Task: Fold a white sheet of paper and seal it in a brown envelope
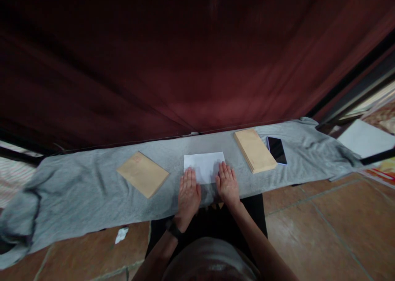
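Observation:
A white sheet of paper (204, 166), perhaps folded, lies in front of me on a narrow surface covered with grey cloth (105, 203). My left hand (189, 192) rests flat over the sheet's lower left corner, fingers stretched out. On its lower right corner lies my right hand (227, 185), also flat with the fingers extended. Neither hand grips anything. To the left is a brown envelope (142, 174) with a faint reddish mark, set at an angle. A stack of brown envelopes (255, 150) sits to the right of my right hand.
A smartphone (277, 150) with a dark screen lies beside the stack. Behind the cloth-covered surface hangs a dark red curtain-like sheet (197, 79). A crumpled white scrap (121, 235) is on the tiled floor (311, 231). A white flat object (367, 138) stands at the far right.

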The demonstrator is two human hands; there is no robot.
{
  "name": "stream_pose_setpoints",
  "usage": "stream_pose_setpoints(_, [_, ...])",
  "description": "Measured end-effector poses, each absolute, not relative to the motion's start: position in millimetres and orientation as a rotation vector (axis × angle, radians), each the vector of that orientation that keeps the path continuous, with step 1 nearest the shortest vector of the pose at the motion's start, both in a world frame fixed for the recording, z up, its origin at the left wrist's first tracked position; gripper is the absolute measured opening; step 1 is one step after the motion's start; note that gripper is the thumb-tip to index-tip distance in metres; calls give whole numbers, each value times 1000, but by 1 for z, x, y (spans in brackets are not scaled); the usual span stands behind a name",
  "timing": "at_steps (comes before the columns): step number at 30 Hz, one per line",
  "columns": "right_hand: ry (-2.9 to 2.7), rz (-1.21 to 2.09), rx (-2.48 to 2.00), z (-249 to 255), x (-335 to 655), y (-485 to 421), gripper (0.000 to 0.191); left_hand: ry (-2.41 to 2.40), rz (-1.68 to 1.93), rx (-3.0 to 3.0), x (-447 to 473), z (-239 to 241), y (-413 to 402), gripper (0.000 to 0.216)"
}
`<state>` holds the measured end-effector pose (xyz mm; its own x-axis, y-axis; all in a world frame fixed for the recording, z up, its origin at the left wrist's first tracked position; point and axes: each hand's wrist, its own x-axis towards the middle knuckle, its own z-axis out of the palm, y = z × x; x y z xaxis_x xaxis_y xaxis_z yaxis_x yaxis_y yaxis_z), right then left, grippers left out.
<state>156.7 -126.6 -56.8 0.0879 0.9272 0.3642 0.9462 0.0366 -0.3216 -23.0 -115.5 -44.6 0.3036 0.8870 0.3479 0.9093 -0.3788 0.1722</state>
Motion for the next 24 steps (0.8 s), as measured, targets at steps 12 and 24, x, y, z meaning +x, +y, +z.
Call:
stream_pose_setpoints(12, [-2086, 87, -1721, -52, 141, -137, 50, -1630, -372, -2627, -11, -50, -133, 56])
stream_pose_setpoints(24, [-1952, -113, -1928, -63, 171, -160, 60, -1806, -521, -2463, -35, -52, -146, 65])
